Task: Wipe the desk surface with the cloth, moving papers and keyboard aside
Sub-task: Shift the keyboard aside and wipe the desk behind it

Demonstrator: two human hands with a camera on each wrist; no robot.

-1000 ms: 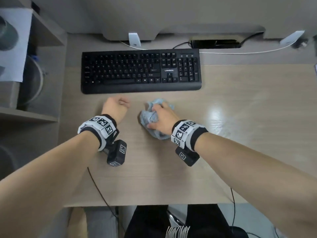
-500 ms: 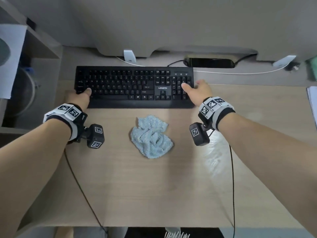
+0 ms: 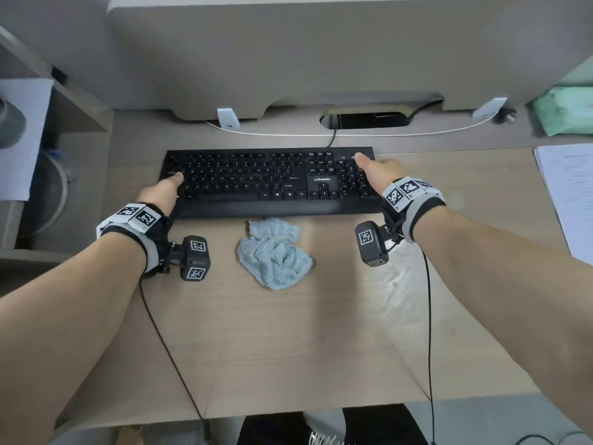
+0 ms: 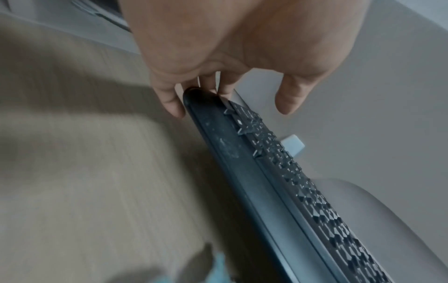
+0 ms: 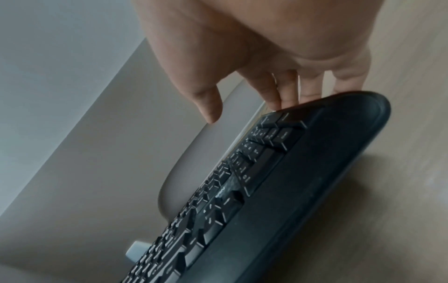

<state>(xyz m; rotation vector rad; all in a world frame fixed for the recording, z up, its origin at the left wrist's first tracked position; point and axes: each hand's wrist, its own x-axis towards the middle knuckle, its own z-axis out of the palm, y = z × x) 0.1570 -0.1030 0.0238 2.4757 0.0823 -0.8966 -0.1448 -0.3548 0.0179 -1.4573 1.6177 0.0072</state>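
The black keyboard point(image 3: 269, 184) lies across the back of the wooden desk point(image 3: 288, 342). My left hand point(image 3: 163, 191) grips its left end, thumb on the keys. In the left wrist view the fingers point(image 4: 169, 99) curl round that end of the keyboard point(image 4: 278, 181). My right hand point(image 3: 373, 173) grips the right end, and its fingers point(image 5: 286, 92) hook behind the keyboard's point(image 5: 290, 181) edge. A crumpled light blue cloth point(image 3: 274, 253) lies loose on the desk, its top touching the keyboard's front edge. Neither hand touches it.
Papers point(image 3: 569, 197) lie at the desk's right edge, with a green pack point(image 3: 561, 114) behind them. A partition wall point(image 3: 288, 53), a cable slot point(image 3: 365, 120) and a white cable point(image 3: 353, 134) run behind the keyboard. Shelves point(image 3: 48, 155) stand at the left.
A second ago my right hand held the cloth; it let go and both hands took the keyboard's ends. Since then the keyboard has come nearer to me, up to the cloth.
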